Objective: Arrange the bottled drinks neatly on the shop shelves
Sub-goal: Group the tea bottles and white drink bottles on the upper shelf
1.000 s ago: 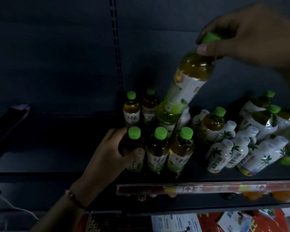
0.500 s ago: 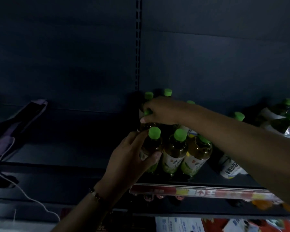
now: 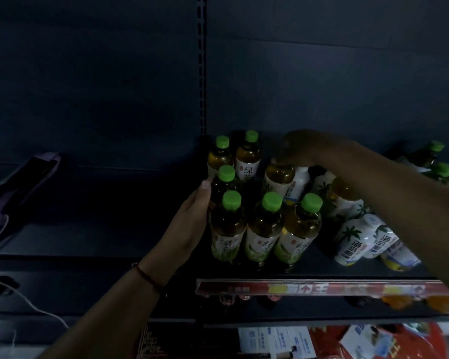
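shelf (image 3: pixel 94 244) front: three green-capped tea bottles (image 3: pixel 263 229) upright in a row | left hand (image 3: pixel 189 224) open, flat against row's left side | behind: right hand (image 3: pixel 302 149) clamped over tilted tea bottle (image 3: pixel 278 178) top | back: two more upright

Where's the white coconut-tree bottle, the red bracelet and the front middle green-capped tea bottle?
White plastic coconut-tree bottle (image 3: pixel 351 239), head view, label.
Red string bracelet (image 3: pixel 148 277), head view, cord on left wrist.
Front middle green-capped tea bottle (image 3: pixel 265 229), head view, body.

Showing glossy clear plastic on the tea bottles (image 3: pixel 263 226), smooth matt green caps (image 3: pixel 271 201), shiny printed labels (image 3: pixel 259 246), matt dark metal on the shelf (image 3: pixel 94 239).
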Tool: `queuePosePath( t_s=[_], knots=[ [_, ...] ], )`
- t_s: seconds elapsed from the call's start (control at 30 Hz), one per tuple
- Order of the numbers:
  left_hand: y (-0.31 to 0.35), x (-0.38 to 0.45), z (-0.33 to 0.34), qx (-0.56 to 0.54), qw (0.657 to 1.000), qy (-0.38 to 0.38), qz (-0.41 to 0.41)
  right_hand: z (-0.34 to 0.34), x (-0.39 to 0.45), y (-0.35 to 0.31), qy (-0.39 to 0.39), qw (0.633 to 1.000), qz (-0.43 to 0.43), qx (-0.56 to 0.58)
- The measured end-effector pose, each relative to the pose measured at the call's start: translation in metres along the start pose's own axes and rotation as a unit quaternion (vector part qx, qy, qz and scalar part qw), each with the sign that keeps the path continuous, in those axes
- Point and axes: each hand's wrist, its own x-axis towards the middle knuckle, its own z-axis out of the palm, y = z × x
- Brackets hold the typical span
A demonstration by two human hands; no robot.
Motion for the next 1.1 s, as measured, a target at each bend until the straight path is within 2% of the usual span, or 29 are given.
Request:
queuePosePath(
  t_s=[0.07, 0.2, 0.4, 0.6, 0.63, 0.7, 0.77, 0.9, 1.0, 1.1],
  knots=[
    [-0.003, 0.003, 0.001, 0.008, 1.0, 0.005, -0.011, 0.011, 0.005, 0.01, -0.016, 1.0, 0.003, 0.022],
    [-0.008, 0.005, 0.002, 0.003, 1.0, 0.009, -0.013, 0.019, 0.012, 0.019, -0.008, 0.993, -0.063, 0.104],
    [-0.009, 0.007, 0.003, -0.006, 1.0, 0.007, -0.017, 0.023, 0.007, -0.003, -0.017, 0.982, -0.171, 0.077],
    [-0.002, 0.008, -0.001, 0.013, 1.0, -0.004, -0.022, 0.011, -0.001, -0.002, -0.061, 0.976, -0.163, 0.134],
    [0.0, 0.009, -0.002, 0.02, 1.0, -0.006, -0.013, 0.006, 0.001, -0.002, -0.048, 0.972, -0.164, 0.164],
    [0.009, 0.011, -0.002, 0.055, 0.998, 0.008, 0.018, -0.002, 0.019, 0.0, 0.038, 0.967, -0.135, 0.213],
    [0.015, 0.017, -0.007, 0.09, 0.995, 0.022, 0.035, -0.003, 0.047, 0.001, 0.108, 0.973, -0.103, 0.174],
    [0.023, 0.033, -0.014, 0.153, 0.988, -0.012, 0.031, 0.009, 0.081, 0.002, 0.045, 0.992, -0.086, 0.085],
    [0.023, 0.039, -0.017, 0.187, 0.982, -0.031, 0.016, 0.015, 0.084, 0.013, 0.094, 0.986, -0.095, 0.097],
    [0.02, 0.038, -0.015, 0.184, 0.982, -0.028, 0.025, 0.021, 0.068, 0.028, 0.114, 0.985, -0.114, 0.059]
  ],
)
